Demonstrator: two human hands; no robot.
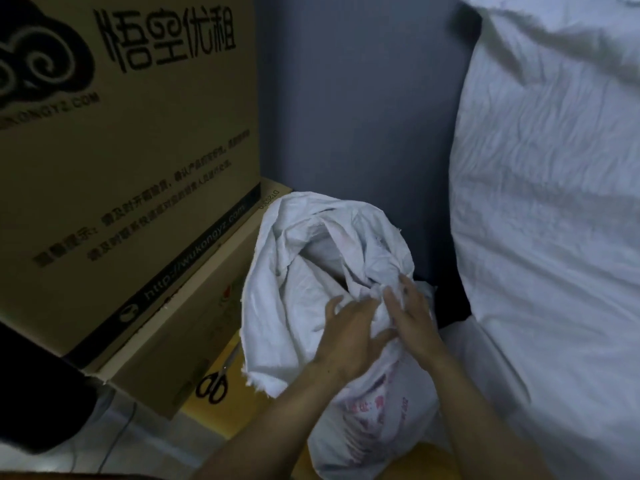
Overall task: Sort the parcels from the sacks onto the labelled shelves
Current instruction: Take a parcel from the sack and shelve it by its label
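Sack (304, 282) stands mouth-open btwn cardboard boxes (121, 168) and bigger white sack (554, 202), woven cloth prob light, limp, a bit slick, so take bunched rim, not flat wall; left hand (348, 329) grips rim fold, right hand (412, 315) lies on it, pinching or not can't tell.

The cardboard box (138, 150) reads "悟空优租", "…ONGYZ.COM" and "http://wukongyz.com"; red print on the sack (374, 414) is illegible.
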